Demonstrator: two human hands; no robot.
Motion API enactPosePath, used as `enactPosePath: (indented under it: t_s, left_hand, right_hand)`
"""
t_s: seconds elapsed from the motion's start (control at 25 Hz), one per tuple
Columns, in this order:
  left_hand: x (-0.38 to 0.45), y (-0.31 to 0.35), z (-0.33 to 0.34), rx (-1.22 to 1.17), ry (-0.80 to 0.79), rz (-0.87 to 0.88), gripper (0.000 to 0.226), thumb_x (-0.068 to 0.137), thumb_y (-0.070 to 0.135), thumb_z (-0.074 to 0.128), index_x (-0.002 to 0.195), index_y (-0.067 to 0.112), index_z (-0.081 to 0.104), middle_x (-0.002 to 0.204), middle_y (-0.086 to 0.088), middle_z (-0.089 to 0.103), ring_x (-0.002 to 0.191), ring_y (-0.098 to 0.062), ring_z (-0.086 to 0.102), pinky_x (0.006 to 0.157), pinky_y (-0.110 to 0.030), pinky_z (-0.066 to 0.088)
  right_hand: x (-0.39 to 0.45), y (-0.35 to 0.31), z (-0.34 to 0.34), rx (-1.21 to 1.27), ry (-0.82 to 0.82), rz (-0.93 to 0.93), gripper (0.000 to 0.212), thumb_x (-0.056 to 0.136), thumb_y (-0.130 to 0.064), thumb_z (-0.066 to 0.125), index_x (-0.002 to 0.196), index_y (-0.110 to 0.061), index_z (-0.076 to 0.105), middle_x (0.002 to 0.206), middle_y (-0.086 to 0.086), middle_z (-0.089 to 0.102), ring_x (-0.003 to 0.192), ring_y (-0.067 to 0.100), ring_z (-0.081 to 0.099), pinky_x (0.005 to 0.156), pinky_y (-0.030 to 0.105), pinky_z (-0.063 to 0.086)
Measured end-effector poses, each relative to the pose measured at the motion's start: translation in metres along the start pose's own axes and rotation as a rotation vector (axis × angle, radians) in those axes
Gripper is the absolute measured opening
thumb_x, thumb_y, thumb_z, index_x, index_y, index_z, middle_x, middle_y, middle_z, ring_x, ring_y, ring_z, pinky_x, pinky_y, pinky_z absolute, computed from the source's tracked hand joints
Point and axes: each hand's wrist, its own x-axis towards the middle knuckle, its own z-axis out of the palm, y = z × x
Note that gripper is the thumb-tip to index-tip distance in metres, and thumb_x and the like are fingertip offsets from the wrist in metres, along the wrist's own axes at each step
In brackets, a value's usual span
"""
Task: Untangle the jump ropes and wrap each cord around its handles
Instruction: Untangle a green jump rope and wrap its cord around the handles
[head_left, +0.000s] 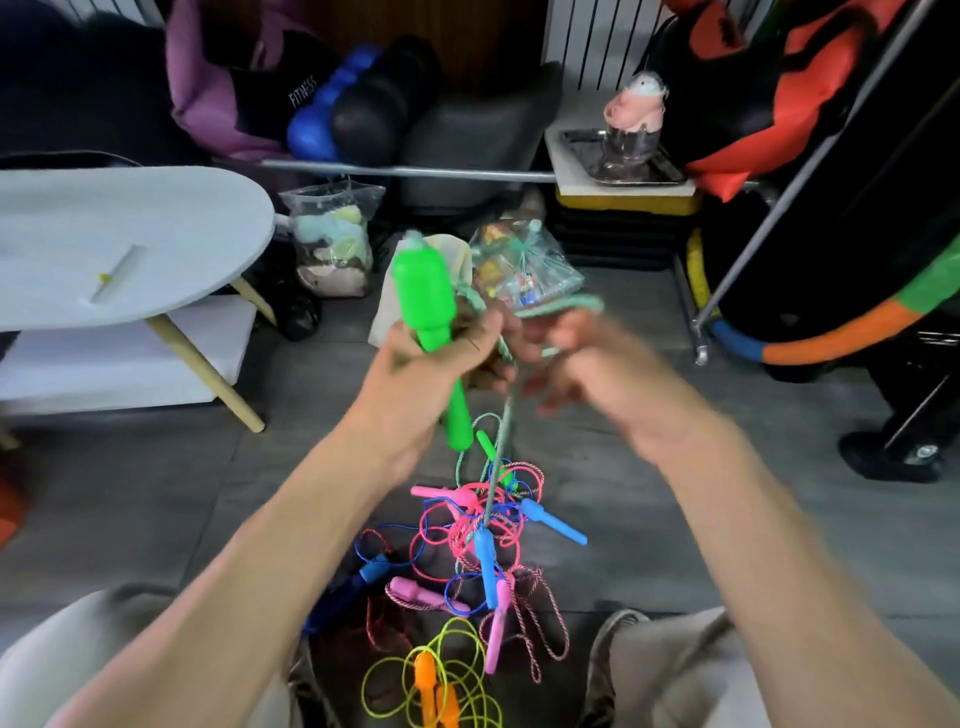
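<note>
Left fingers (457, 358) grip two green handles (421, 291); blurred right fingers (550, 338) pinch one cord (498, 441).

two hands (415, 374), two orange handles (434, 691)

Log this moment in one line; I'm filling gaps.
left hand: grips green handles | right hand: blurred, winding cord | pile: tangled
</note>
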Motion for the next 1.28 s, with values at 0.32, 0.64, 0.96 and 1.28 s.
enactPosePath:
  t_s: [0.32, 0.64, 0.96, 1.28]
  left_hand:
    - [0.004, 0.038, -0.039, -0.251, 0.073, 0.093, 0.022, 0.095, 0.017, 0.047, 0.108, 0.013, 0.065, 0.107, -0.007, 0.072, 0.068, -0.01, 0.063, 0.066, -0.021, 0.053]
    - [-0.008, -0.019, 0.003, 0.432, -0.285, -0.301, 0.011, 0.094, 0.009, 0.061, 0.096, 0.017, 0.068, 0.084, 0.002, 0.072, 0.056, -0.006, 0.061, 0.058, -0.019, 0.051]
    - [0.005, 0.01, -0.002, -0.232, -0.037, -0.031, 0.017, 0.086, 0.025, 0.053, 0.088, 0.012, 0.064, 0.081, -0.006, 0.073, 0.056, -0.014, 0.059, 0.057, -0.025, 0.048]
    - [0.019, 0.02, -0.037, -0.134, 0.179, -0.168, 0.015, 0.095, 0.015, 0.052, 0.104, 0.01, 0.062, 0.094, -0.004, 0.075, 0.056, -0.011, 0.063, 0.053, -0.02, 0.052]
  right_hand:
    - [0.021, 0.071, 0.01, -0.786, -0.098, 0.206, 0.028, 0.098, -0.015, 0.045, 0.077, -0.011, 0.064, 0.073, 0.009, 0.072, 0.053, 0.013, 0.059, 0.056, 0.027, 0.047]
    - [-0.007, -0.035, 0.005, 0.752, -0.001, -0.342, 0.027, 0.1, -0.026, 0.037, 0.093, -0.012, 0.059, 0.067, 0.0, 0.062, 0.05, 0.01, 0.054, 0.05, 0.024, 0.05]
    - [0.007, -0.001, 0.011, -0.145, -0.129, 0.024, 0.045, 0.066, 0.007, 0.051, 0.093, -0.025, 0.068, 0.075, -0.008, 0.067, 0.074, 0.015, 0.056, 0.064, 0.027, 0.042]
    - [0.003, 0.009, 0.008, -0.453, -0.09, 0.025, 0.019, 0.101, -0.015, 0.049, 0.09, -0.011, 0.064, 0.068, -0.001, 0.067, 0.068, 0.024, 0.062, 0.058, 0.037, 0.054]
